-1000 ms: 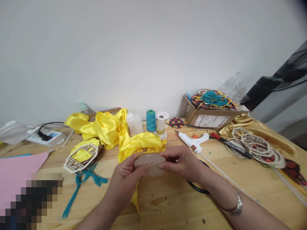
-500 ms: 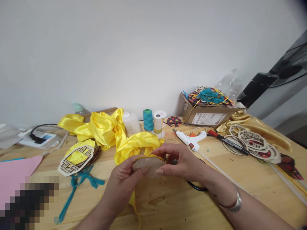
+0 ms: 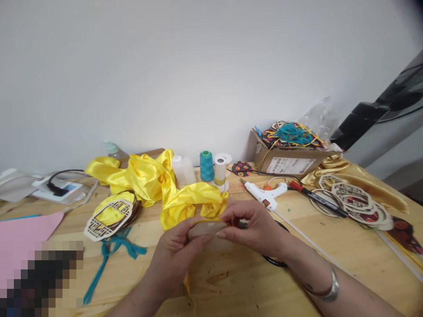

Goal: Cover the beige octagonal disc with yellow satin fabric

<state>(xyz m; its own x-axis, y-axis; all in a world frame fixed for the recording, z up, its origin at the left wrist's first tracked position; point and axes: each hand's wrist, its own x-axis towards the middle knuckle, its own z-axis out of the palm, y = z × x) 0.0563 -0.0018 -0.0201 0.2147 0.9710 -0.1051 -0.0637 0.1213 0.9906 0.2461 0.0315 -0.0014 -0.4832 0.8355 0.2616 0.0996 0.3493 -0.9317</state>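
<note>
Both my hands meet over the wooden table [image 3: 330, 273] and pinch a small oval wooden piece [image 3: 206, 229]. My left hand [image 3: 178, 253] grips its near left edge with thumb on top. My right hand [image 3: 253, 226] grips its right edge, fingers curled. Yellow satin cloth [image 3: 191, 202] wraps the piece's far rim and trails under my left hand. A silver bangle sits on my right wrist.
A white glue gun [image 3: 266, 193] lies right of my hands, a black loop [image 3: 274, 262] under my right wrist. Behind stand a teal thread spool [image 3: 206, 166], a white spool [image 3: 220, 169] and a cardboard box [image 3: 287, 160]. Lattice cutouts [image 3: 353, 200] lie right, another cutout [image 3: 109, 213] left, pink paper [image 3: 20, 233] far left.
The oval piece has tipped flatter, showing more of its edge. My hands stayed on it, fingers shifting slightly along the rim; the view shifted a little.
</note>
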